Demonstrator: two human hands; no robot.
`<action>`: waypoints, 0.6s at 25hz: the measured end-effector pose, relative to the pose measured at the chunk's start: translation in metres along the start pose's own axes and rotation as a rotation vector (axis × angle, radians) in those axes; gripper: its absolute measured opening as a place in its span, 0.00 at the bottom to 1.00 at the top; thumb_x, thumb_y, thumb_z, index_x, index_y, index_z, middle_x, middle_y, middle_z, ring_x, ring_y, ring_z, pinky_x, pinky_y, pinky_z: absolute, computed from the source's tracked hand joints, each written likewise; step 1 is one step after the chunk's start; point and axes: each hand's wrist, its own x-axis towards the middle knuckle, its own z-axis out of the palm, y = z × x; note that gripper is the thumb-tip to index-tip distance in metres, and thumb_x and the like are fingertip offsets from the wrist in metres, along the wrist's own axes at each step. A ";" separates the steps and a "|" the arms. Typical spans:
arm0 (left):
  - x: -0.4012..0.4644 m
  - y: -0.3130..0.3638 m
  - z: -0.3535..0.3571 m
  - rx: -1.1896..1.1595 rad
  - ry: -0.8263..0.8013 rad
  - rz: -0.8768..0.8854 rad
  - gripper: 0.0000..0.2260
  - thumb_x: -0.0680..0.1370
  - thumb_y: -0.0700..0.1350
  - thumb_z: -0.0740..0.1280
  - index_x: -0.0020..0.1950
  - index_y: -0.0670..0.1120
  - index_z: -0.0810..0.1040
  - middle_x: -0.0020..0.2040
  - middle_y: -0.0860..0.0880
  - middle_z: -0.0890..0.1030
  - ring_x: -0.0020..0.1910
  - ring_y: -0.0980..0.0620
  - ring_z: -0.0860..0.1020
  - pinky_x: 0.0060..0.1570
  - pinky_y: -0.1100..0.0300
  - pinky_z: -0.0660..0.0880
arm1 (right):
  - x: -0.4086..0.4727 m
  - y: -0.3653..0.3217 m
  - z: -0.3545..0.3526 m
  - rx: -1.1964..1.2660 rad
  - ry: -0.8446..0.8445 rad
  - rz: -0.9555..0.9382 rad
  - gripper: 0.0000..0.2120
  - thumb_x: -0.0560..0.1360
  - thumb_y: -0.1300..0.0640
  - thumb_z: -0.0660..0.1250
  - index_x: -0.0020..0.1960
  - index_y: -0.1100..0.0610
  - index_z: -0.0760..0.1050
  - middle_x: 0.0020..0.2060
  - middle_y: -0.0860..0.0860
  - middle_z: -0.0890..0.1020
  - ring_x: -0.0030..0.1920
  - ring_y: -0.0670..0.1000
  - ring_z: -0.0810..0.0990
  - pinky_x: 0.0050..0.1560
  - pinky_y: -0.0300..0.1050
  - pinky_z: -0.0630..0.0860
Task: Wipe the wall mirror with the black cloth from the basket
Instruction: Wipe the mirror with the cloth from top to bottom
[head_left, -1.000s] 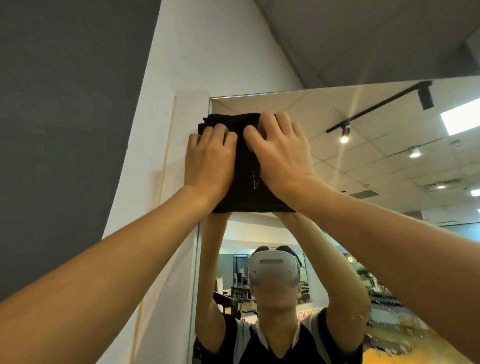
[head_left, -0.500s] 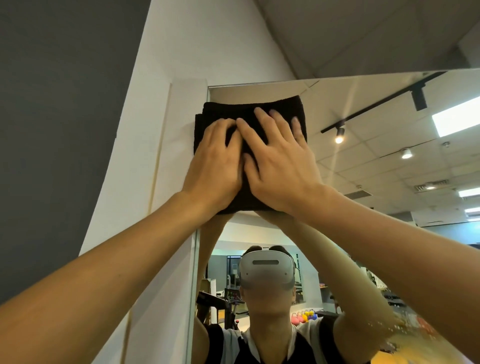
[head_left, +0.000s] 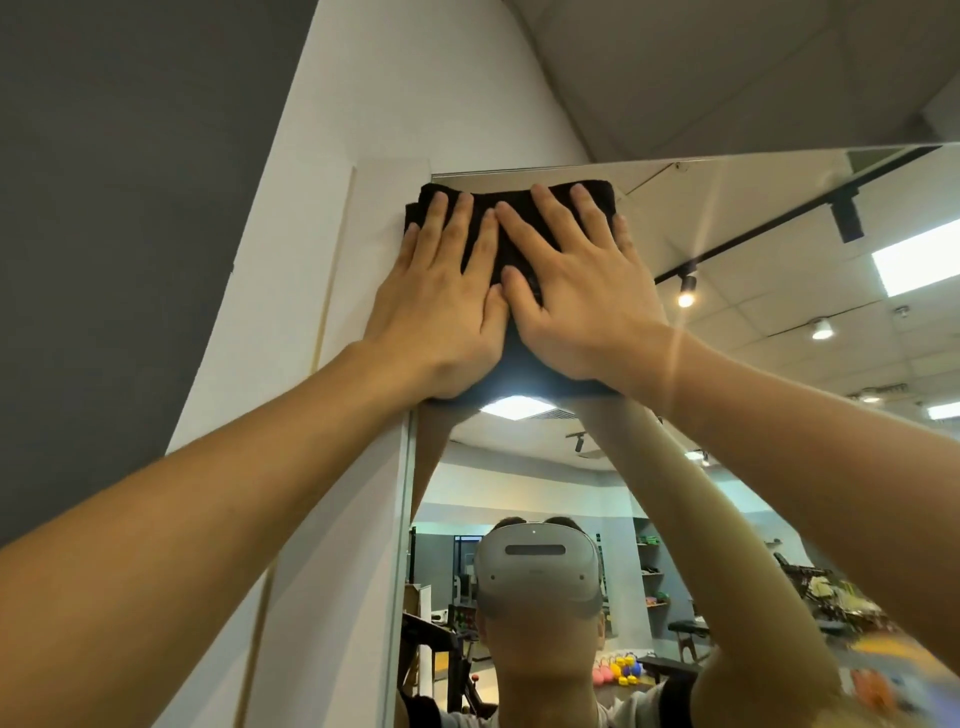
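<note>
Cloth (head_left: 519, 208) now up at the mirror's (head_left: 779, 338) top left corner, higher than a moment ago, my left hand (head_left: 441, 306) and right hand (head_left: 582, 291) spread flat, pressing it to the glass; top edge reached, downward strokes probably next.

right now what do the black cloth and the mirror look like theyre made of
Black cloth: looks like soft terry or microfibre, matt and folded into layers; its top edge looks fuzzy and reflects nothing. The exact fibre cannot be told.

Wall mirror: glass with a glossy reflective surface, showing sharp reflections of ceiling lights and the room. A thin, pale, metallic-looking strip runs along its top edge.

Both hands press flat on the cloth.
</note>
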 end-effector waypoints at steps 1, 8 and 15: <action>0.009 -0.003 -0.001 0.010 0.001 0.003 0.33 0.81 0.56 0.42 0.84 0.46 0.43 0.84 0.44 0.42 0.83 0.46 0.37 0.82 0.47 0.40 | 0.009 0.002 0.001 -0.006 0.000 0.001 0.30 0.83 0.39 0.47 0.84 0.42 0.50 0.84 0.50 0.51 0.84 0.57 0.44 0.83 0.63 0.44; 0.064 -0.016 -0.005 0.020 0.020 -0.013 0.28 0.86 0.53 0.47 0.85 0.47 0.45 0.85 0.45 0.44 0.83 0.44 0.39 0.82 0.46 0.41 | 0.063 0.015 -0.006 -0.025 -0.042 0.011 0.29 0.84 0.40 0.47 0.84 0.42 0.52 0.84 0.51 0.52 0.84 0.59 0.44 0.82 0.64 0.44; 0.070 -0.018 -0.003 0.025 0.034 -0.005 0.27 0.86 0.52 0.47 0.84 0.47 0.46 0.85 0.46 0.47 0.83 0.44 0.41 0.82 0.45 0.42 | 0.064 0.017 -0.008 -0.026 -0.035 0.002 0.29 0.84 0.40 0.48 0.83 0.44 0.55 0.83 0.52 0.56 0.83 0.59 0.47 0.82 0.64 0.45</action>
